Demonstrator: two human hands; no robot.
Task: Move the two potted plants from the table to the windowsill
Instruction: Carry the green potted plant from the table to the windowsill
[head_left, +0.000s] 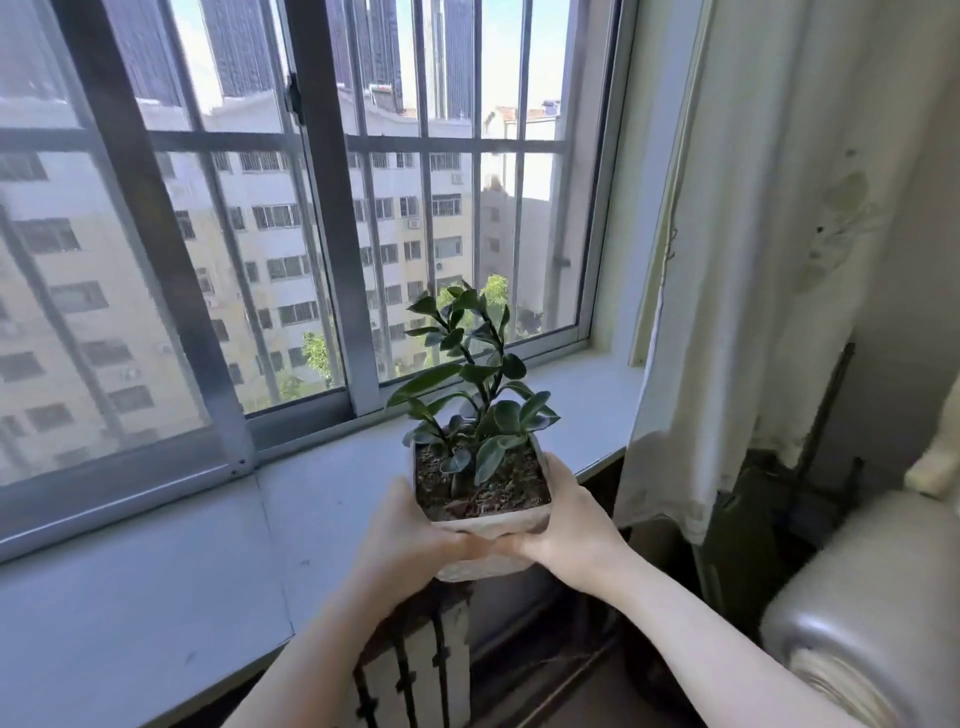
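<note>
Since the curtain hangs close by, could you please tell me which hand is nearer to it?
The right hand is nearer: it holds the right side of the potted plant, towards the curtain. The left hand holds the pot's left side, farther away.

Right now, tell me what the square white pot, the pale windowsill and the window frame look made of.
Square white pot, held by left hand and right hand: probably thin plastic, its wall looks dented. Pale windowsill: smooth matt slab with a seam, perhaps stone or painted board. Window frame: grey metal, likely aluminium, with a dull sheen.
</note>
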